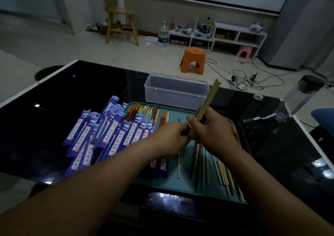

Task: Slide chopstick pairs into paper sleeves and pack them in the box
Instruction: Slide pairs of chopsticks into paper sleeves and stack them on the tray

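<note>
My right hand (215,134) grips a pair of pale wooden chopsticks (208,101) that point up and away, their tops over the clear plastic box (173,89). My left hand (167,137) meets it at the chopsticks' lower ends, fingers curled and pinching there; what it pinches is hidden. Under both hands lies a teal tray (182,183) with several loose chopsticks (222,172). Blue paper sleeves (86,134) are piled on the tray's left side and on the table beside it. Several sleeved chopsticks (144,120) poke out at the tray's far left.
The black glass table (54,91) carries a clear bottle (300,96), a tape roll (258,96) and crumpled plastic wrap (269,120) at the right. Beyond the table stand an orange stool (193,59) and a wooden chair (120,21); cables trail on the floor.
</note>
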### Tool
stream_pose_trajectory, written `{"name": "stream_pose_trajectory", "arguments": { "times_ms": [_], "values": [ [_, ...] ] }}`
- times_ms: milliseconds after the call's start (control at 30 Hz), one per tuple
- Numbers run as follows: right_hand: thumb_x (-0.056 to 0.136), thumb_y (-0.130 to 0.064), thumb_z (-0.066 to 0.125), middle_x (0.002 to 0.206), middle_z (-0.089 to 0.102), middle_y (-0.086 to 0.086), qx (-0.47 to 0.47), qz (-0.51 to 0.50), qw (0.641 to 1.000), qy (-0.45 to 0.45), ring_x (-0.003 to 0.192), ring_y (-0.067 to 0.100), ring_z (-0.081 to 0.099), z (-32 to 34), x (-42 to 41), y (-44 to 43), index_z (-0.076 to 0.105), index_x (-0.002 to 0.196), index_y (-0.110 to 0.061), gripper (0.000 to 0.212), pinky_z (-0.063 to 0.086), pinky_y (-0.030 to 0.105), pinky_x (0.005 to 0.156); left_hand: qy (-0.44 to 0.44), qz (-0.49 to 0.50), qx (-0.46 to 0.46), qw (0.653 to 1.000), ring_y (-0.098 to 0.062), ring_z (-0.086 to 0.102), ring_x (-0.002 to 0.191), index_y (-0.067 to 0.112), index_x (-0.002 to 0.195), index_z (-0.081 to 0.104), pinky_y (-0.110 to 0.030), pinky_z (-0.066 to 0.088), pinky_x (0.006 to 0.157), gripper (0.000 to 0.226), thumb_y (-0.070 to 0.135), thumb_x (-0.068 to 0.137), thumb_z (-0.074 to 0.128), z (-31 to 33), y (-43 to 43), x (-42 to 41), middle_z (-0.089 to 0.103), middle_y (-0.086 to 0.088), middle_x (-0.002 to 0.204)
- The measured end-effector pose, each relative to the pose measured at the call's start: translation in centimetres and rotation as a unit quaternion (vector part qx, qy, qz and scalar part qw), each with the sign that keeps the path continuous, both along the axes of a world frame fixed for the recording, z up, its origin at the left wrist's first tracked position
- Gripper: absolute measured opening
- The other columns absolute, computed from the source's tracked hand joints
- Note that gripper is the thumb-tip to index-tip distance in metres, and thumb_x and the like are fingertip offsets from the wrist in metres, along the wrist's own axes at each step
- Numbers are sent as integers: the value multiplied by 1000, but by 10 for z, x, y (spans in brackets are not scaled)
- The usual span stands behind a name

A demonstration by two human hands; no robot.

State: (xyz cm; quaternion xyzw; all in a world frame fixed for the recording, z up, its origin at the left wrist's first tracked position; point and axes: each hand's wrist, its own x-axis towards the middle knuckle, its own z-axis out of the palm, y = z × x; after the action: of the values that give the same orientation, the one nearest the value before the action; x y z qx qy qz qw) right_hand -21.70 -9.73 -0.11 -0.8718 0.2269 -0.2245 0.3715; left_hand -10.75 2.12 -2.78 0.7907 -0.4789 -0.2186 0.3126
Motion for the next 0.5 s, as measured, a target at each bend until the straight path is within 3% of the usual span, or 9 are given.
{"name": "stream_pose_trajectory", "arguments": {
  "times_ms": [200,267,367,433,500],
  "values": [
    [102,-34,63,71,68,0,-19,4,1000,2,65,11,69,-1,0,0,57,82,-24,23,61,46,67,20,3,-1,1000,-14,68,88,23,112,69,-41,59,82,19,15,99,56,-4,-6,1,72,3,102],
    [104,-35,59,67,68,0,-6,10,1000,19,59,10,69,-2,-2,0,58,82,-24,25,61,45,64,7,11,-3,1000,-17,67,99,21,121,66,-39,56,86,22,22,101,57,-4,-7,-1,71,0,113],
    [104,-38,57,63,67,4,-4,0,1000,25,56,14,68,-6,-2,-4,57,80,-23,29,60,47,63,-38,56,24,997,-24,53,131,19,145,49,-39,47,103,48,33,100,59,-5,-8,-1,52,-5,145],
    [104,-41,55,63,66,7,-13,0,999,45,57,17,68,-9,0,-5,57,77,-22,33,58,48,64,-45,83,50,994,-27,47,133,18,146,44,-39,45,103,51,33,100,57,-5,-7,-1,44,-9,147],
    [104,-43,53,63,65,7,-21,9,998,65,58,18,68,-10,1,-4,58,77,-20,36,58,48,65,-21,87,69,994,-27,52,125,17,145,43,-37,46,93,48,31,100,55,-3,-6,-4,44,-10,146]
  ]
}}
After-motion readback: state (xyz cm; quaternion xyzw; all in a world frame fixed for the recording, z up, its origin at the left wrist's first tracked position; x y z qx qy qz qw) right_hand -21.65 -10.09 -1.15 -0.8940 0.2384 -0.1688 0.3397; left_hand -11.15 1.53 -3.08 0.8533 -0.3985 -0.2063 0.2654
